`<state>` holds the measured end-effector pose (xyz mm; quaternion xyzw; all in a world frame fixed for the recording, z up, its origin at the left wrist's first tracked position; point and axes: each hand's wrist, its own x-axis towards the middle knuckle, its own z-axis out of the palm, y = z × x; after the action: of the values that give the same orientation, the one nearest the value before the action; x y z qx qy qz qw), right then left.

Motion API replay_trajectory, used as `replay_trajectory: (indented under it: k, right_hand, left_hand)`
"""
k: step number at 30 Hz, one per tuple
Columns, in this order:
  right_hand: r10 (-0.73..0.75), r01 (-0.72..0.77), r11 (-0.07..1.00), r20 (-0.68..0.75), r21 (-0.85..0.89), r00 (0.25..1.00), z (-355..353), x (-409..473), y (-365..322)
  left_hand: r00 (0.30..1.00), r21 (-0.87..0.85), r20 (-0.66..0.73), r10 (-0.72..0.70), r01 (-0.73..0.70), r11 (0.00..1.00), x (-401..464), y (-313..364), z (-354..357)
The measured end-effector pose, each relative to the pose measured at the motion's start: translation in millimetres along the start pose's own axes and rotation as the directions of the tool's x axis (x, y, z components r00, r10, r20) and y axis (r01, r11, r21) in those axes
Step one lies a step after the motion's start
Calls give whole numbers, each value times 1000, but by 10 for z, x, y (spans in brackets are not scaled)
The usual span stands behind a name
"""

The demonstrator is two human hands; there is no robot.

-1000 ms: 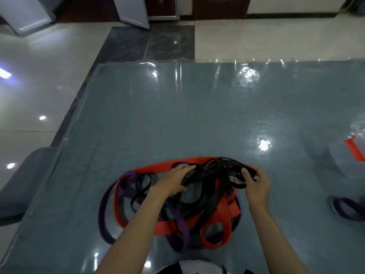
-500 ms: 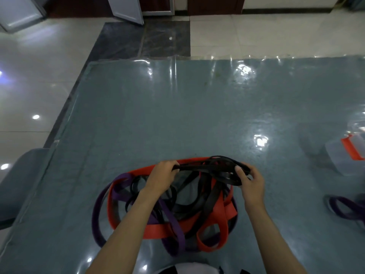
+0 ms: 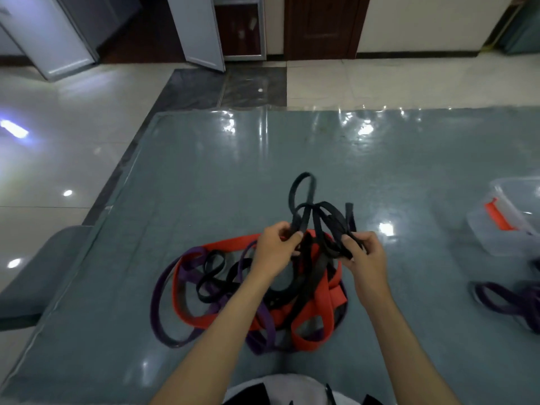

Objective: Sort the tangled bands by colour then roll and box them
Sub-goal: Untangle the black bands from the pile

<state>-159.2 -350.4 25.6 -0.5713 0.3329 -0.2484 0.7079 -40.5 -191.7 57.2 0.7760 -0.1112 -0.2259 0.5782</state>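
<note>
1. Left hand (image 3: 273, 249): fingers curled, pinching a strand of the black band (image 3: 317, 213) between thumb and forefinger. Loops of that band stand up just beyond the fingertips.
2. Right hand (image 3: 363, 255): fingers curled round several black strands, gripped just beside the left hand's pinch, with a short stretch of band between the two.
3. The tangled pile (image 3: 251, 290) of red, purple and black bands lies directly below both sets of fingers on the plastic-covered table (image 3: 204, 176). Black strands trail down from the grip into it.
4. Judged step: freeing the black band. Advised method: keep one pinch fixed and feed the loops through with the other hand, lifting gently. A hard pull would likely tighten the knot around the red band (image 3: 327, 296) beneath the right fingers.
5. Obstruction: purple band (image 3: 163, 287) loops cross the black strands on the left-finger side.
6. Surroundings: clear plastic box (image 3: 508, 226) holding something orange, well to the right of the right fingers; a separate purple band coil (image 3: 508, 299) lies nearer the person than it.
</note>
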Motion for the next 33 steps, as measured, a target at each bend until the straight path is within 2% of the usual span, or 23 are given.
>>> replay_trajectory:
  k: [2,5,9,13,17,20,23,27,31,33]
  right_hand:
    - [-22,23,1000,64,-16,998,-21,-132,-40]
    - [-25,33,997,120,-68,993,-138,-308,-38]
    - [-12,25,992,101,-127,995,-528,-452,-15]
    - [-15,26,989,71,-147,997,-961,-562,-29]
    - [-34,44,988,67,-147,997,-1354,-626,-62]
    - [4,10,991,100,-136,995,-1678,-598,-51]
    - [64,-34,974,129,-222,990,-2013,-497,76]
    - [225,-90,892,263,-444,938,-2421,-395,351]
    - [492,-68,662,365,-746,790,-2721,-380,515]
    - [519,-27,614,378,-789,767,-2780,-340,494]
  left_hand:
    - [999,-44,-17,33,-33,998,-176,13,252]
    - [997,17,-5,75,-75,997,-402,-35,552]
    - [994,21,100,34,-36,999,-686,-116,860]
    - [973,40,172,156,-166,985,-907,-73,1182]
    - [962,31,202,183,-193,981,-960,-23,1484]
    - [962,23,220,163,-172,985,-987,-40,1737]
    - [969,87,232,81,-103,991,-1029,-143,1997]
    - [980,277,186,-69,15,961,-1107,-442,2301]
    - [970,439,162,-179,92,894,-1297,-669,2528]
    - [967,476,146,-208,116,872,-1369,-704,2599]
